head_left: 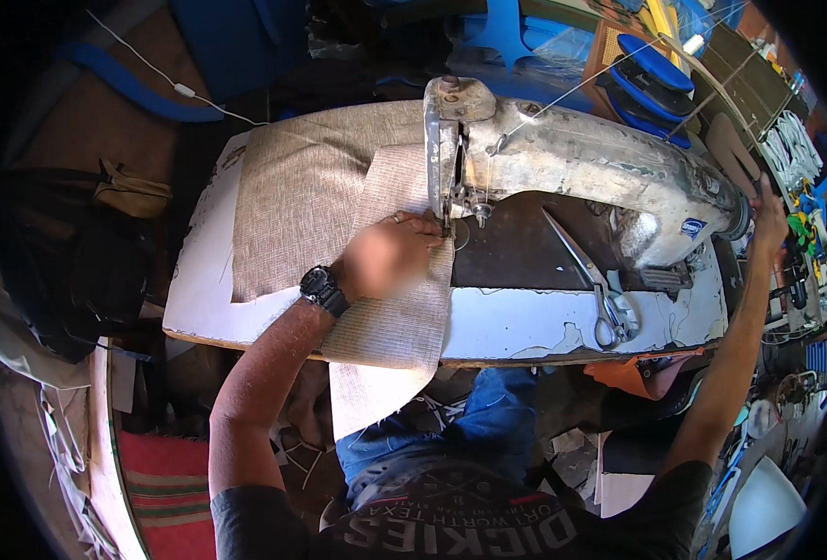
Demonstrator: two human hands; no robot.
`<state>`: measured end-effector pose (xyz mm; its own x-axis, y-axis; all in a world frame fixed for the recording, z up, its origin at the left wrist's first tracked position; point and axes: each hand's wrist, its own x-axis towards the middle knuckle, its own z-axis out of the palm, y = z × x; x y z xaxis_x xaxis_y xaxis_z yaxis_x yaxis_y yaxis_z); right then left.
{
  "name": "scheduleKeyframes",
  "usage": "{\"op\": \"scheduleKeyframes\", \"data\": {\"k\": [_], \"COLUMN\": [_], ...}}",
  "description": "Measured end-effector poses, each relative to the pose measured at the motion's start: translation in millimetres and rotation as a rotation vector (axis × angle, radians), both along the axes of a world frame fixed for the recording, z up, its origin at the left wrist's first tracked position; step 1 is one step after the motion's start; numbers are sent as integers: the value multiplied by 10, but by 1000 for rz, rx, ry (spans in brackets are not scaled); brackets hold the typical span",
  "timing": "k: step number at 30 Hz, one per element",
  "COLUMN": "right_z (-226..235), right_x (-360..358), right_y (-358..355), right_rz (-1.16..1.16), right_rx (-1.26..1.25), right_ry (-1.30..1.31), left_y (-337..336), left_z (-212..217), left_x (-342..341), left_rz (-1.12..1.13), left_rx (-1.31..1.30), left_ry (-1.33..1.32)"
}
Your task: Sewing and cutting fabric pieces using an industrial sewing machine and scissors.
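Fingers (420, 225) of the left hand (385, 261) lie flat on cloth, close together, their tips just beside the presser foot (447, 222); a blur covers most of the back of that hand. At the far right, the right hand (768, 213) is at the handwheel (736, 220), and I cannot tell whether its fingers grip the rim or only rest against it.

Largest is the table (201, 297), its white top chipped along the near edge. On its right half stands a worn, grey-white sewing machine (572, 145), its head toward the left and its arm reaching right, above a dark bed (516, 247). A wide piece of brown woven fabric (292, 177) covers much of the left half. Over its right side lies a narrower, lighter fabric strip (395, 327), running from the machine's head to the near edge and hanging down past it toward the person's blue jeans (497, 411). Right of the strip lie metal scissors (576, 257), blades pointing far and left, handle loops near and right. Smallest is a black watch (324, 287) on the left wrist.
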<state>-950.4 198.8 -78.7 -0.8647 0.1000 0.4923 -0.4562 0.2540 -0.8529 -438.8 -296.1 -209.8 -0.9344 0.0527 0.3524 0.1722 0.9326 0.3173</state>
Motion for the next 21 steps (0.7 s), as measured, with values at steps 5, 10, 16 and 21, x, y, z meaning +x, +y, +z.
{"op": "scheduleKeyframes", "data": {"k": [5,10,16,21], "right_z": [-11,-851,-1668,-2542], "right_x": [-62,536,3348,5527], "right_y": [-94,-11,-356,-1569], "right_rz": [96,-121,-7,1040], "right_rx": [518,145,207,189], "right_ry": [-14,120,258,-476], "left_y": [12,-10,-461,-1538], "left_z": [39,24,-28,104], "left_x": [12,-22,177,680], "left_rz": [-7,-39,54,395], "left_rx": [30,42,98,-26], "left_ry": [-7,18,83,60]}}
